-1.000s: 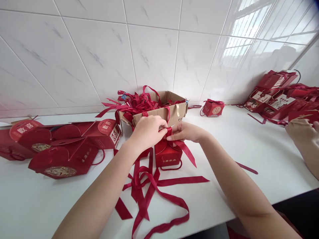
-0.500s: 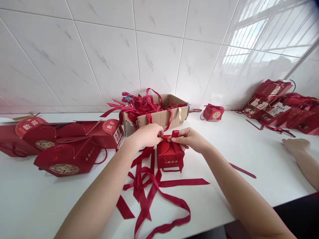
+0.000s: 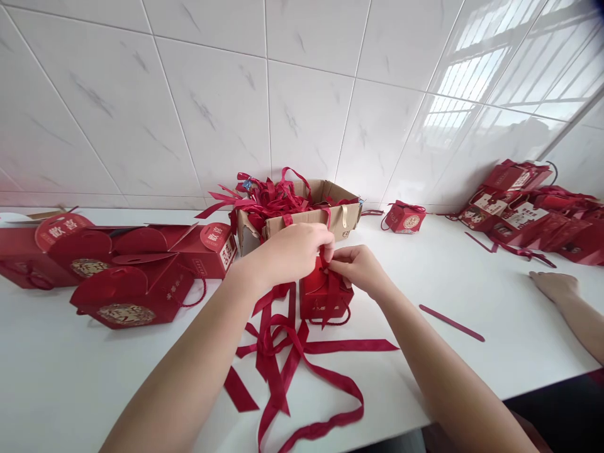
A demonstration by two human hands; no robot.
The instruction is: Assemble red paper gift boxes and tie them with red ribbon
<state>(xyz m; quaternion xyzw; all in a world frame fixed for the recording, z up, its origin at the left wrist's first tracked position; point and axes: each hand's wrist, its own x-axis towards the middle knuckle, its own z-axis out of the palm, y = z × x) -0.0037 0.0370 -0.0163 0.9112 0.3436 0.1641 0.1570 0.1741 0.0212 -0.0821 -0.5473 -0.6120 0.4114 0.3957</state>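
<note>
We see a small red gift box (image 3: pixel 325 296) standing upright on the white table (image 3: pixel 472 277), just in front of the cardboard box (image 3: pixel 302 217) stuffed with red ribbons. Both of the person's hands meet over its top. The left hand (image 3: pixel 292 251) comes in from the left with fingers curled, pinching the red ribbon (image 3: pixel 333 290) that runs down the box's front; the right hand (image 3: pixel 361 269) closes its fingertips on the same ribbon from the other side. The knot itself is hidden between the fingers, so we cannot tell how far it is tied.

Below the box, loose ribbon lengths (image 3: pixel 292 365) sprawl toward the near table edge. To the left, well apart, larger red boxes (image 3: pixel 132 283) lie on their sides. To the right the tabletop is open, apart from a single ribbon strip (image 3: pixel 452 323), and another person's hand (image 3: pixel 554 285) rests flat near the right edge. A finished small box (image 3: pixel 404 219) sits by the tiled wall, and a heap of red boxes (image 3: pixel 528 211) fills the far right corner.
</note>
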